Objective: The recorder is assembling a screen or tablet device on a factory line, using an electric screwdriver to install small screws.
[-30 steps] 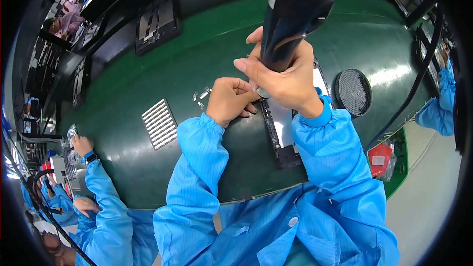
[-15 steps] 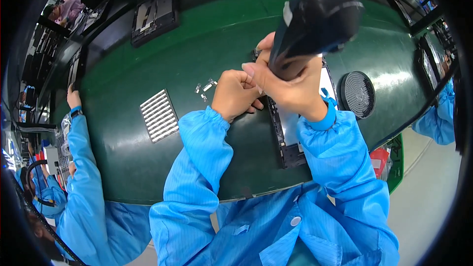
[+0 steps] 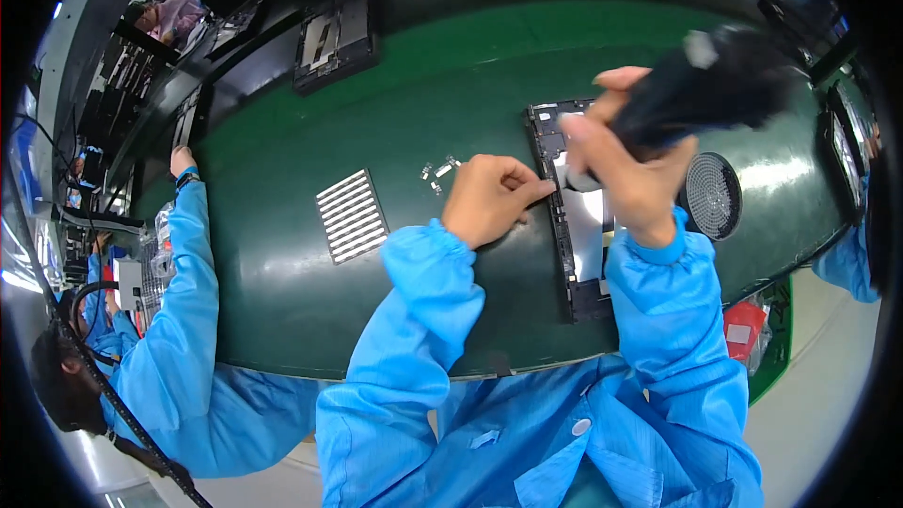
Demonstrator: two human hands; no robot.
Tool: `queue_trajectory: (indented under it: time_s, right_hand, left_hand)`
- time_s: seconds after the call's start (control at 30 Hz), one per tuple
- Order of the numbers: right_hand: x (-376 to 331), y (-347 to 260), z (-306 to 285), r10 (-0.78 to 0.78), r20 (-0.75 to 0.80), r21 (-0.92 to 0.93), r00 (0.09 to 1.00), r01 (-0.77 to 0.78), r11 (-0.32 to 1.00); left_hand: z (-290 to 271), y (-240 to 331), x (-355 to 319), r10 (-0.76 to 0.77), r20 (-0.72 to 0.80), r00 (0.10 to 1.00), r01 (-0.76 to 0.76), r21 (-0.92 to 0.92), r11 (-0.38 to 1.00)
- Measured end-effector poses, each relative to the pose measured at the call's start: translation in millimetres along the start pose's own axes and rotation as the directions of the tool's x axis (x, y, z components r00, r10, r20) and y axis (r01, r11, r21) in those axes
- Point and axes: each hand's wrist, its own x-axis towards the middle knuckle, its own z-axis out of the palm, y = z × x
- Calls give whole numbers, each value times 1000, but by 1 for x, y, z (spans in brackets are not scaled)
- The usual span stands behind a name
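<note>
An opened tablet-like device (image 3: 590, 235), black-framed with a silver inner panel, lies on the green table (image 3: 282, 320). At its left edge, the thumb and forefinger of my left hand (image 3: 489, 196) are pinched together; whatever lies between their tips is too small to name. My right hand (image 3: 632, 174) is wrapped around a thick black electric screwdriver (image 3: 705, 89), held tilted above the device. Motion blurs the tool, and its tip is hidden. Left of my left hand lie several small metal parts (image 3: 440, 171) and a dark sheet with rows of white strips (image 3: 352, 216).
A round black dish (image 3: 712, 196) of small pieces stands right of the device. Another opened device (image 3: 336, 40) sits at the far left. A co-worker's blue sleeve (image 3: 193, 245) reaches along the table's left side. Below the right edge is a green bin (image 3: 779, 339) with a red item.
My hands have moved apart; the right one has carried the screwdriver right, uncovering the device's upper end. My left fingertips have come to the device's left edge. The whole view has shifted.
</note>
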Motion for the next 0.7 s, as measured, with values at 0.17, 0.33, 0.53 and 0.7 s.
queue_trajectory:
  time_s: [0.17, 0.33, 0.53, 0.7]
  right_hand:
    - [3, -35, -58, -45, 42, -19, 998, 46, 999]
    - [6, -49, -119, -2, -167, -275, 986, -44, 960]
    - [7, -34, -183, -16, -333, -169, 943, -43, 985]
    - [8, -24, -201, -79, -333, -165, 940, 24, 986]
  left_hand:
    - [-64, -14, -10, 418, -354, 836, -178, 546, 819]
    - [-79, -25, 6, 365, -300, 881, -89, 653, 752]
    - [-76, -5, 5, 274, -216, 937, -63, 667, 742]
    - [-63, 3, 9, 282, -200, 939, -69, 691, 720]
